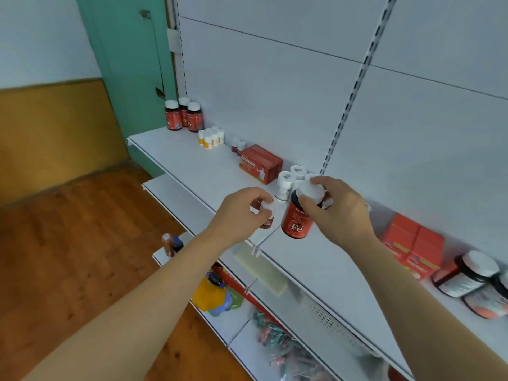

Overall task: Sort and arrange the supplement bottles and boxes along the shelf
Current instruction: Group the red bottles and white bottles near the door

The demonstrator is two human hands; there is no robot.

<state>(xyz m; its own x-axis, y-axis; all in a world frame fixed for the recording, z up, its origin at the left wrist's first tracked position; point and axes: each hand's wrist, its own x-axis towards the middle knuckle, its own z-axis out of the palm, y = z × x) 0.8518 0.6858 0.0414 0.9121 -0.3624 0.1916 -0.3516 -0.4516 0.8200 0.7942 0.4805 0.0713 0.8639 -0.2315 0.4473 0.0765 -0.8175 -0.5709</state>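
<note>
Soft, even, cool light fills the scene, with no hard glare. Faint shadows lie under the bottles on the shelf (192, 166). Wide-angle bending curves straight lines toward 3 and 9 o'clock. Bottles (467, 279) at 4 o'clock smear with blur.

Both bare forearms reaching up and forward, hands side by side at the same height.

Left hand (239, 213) raised from lower left, back toward the camera, fingers curled inward and thumb tip (268, 199) pressed over the white cap of a small bottle (266, 214), pinching it from above. Right hand (339, 209) entering from lower right, wrist bent, thumb and fingertips (319, 182) spread around the white lid of a red Fe bottle (297, 221), gripping it by the top so it hangs tilted below the palm. Hands close together, not touching. Both forearms bare, no sleeves in view, elbows out of frame.
</note>
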